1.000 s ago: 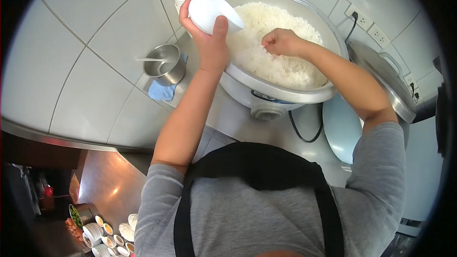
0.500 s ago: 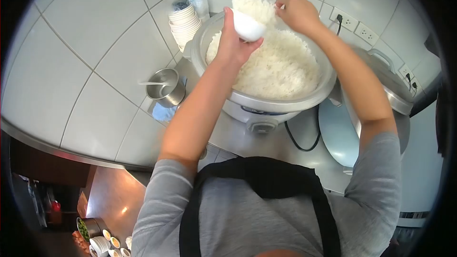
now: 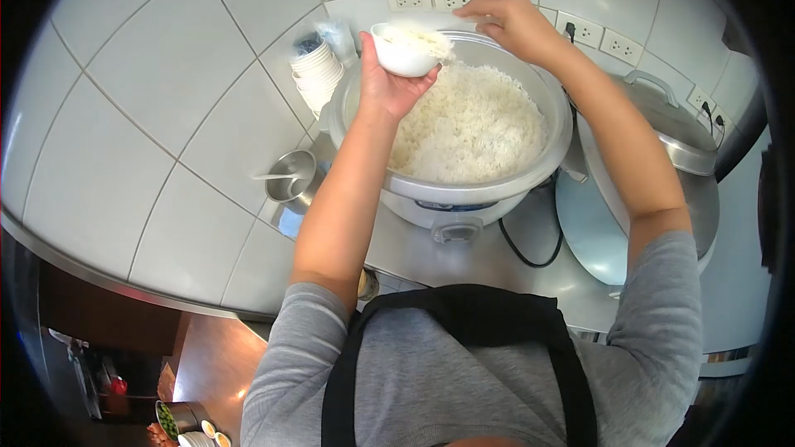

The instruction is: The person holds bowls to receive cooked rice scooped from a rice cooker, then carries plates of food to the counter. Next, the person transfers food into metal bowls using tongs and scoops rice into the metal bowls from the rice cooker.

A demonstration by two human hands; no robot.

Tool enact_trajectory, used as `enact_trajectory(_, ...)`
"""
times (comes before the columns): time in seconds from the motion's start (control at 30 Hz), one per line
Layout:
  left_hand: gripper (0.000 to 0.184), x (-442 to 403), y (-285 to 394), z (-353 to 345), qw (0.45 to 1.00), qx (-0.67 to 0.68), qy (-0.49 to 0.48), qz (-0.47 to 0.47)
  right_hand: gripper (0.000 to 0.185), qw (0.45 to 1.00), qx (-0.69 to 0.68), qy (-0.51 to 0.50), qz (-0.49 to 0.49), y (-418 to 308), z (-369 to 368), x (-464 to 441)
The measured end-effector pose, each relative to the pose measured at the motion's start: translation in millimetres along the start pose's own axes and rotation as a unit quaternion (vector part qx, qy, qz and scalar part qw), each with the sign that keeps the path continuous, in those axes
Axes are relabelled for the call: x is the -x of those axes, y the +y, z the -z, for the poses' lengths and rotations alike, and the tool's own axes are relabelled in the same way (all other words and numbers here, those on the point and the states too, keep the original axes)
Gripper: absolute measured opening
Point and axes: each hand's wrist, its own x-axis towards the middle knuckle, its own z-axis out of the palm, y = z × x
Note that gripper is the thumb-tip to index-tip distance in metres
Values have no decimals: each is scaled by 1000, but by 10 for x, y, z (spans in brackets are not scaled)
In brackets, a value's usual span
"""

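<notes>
Fingers wrapped round a small white bowl (image 3: 403, 60), my left hand (image 3: 391, 87) holds it above the left rim of a large rice cooker (image 3: 556, 136). White rice (image 3: 414, 38) sits in the bowl and bulges over its right edge. My right hand (image 3: 507, 23) is raised over the cooker's back rim, to the right of the bowl, with its fingers closed. A thin pale thing, blurred, seems to run from those fingers toward the bowl; I cannot make out what it is. Below both hands, a mound of cooked rice (image 3: 476, 128) fills much of the cooker.
Stacked paper cups (image 3: 316, 79) stand left of the cooker. Nearer is a metal pot (image 3: 294, 178) with a pale handle in it, beside a blue cloth (image 3: 290, 223). A large lidded metal pot (image 3: 662, 128) is on the right, and a black cord (image 3: 530, 263) loops on the counter.
The bowl, tilted and with no rice showing a second ago, now sits more level and holds rice. My right hand has risen from the cooker's rice to above the back rim.
</notes>
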Motion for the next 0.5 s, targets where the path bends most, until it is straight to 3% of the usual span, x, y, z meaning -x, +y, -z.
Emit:
enact_trajectory(0.03, 78, 2, 22, 4, 1000, 8, -2, -1, 36, 997, -61, 38, 12, 53, -4, 30)
enact_trajectory(0.13, 86, 3, 97, -1, 999, 33, -3, 29, 40, 983, -29, 149, 106, 84, -149, 245)
enact_trajectory(0.23, 92, 28, 109, 8, 990, 105, -51, 76, 42, 985, -85, 137, 65, 38, -419, 396)
enact_trajectory(0.33, 96, 107, 9, -59, 992, 81, -33, 94, 41, 981, -92, 160, 58, 133, -461, 272)
enact_trajectory(0.43, 98, 165, -39, -102, 995, 58, -32, 68, 40, 987, -45, 89, 124, 130, -487, 219)
enact_trajectory(0.5, 97, 150, -4, -41, 994, 60, -43, 80, 39, 991, -46, 46, 117, 100, -351, 137)
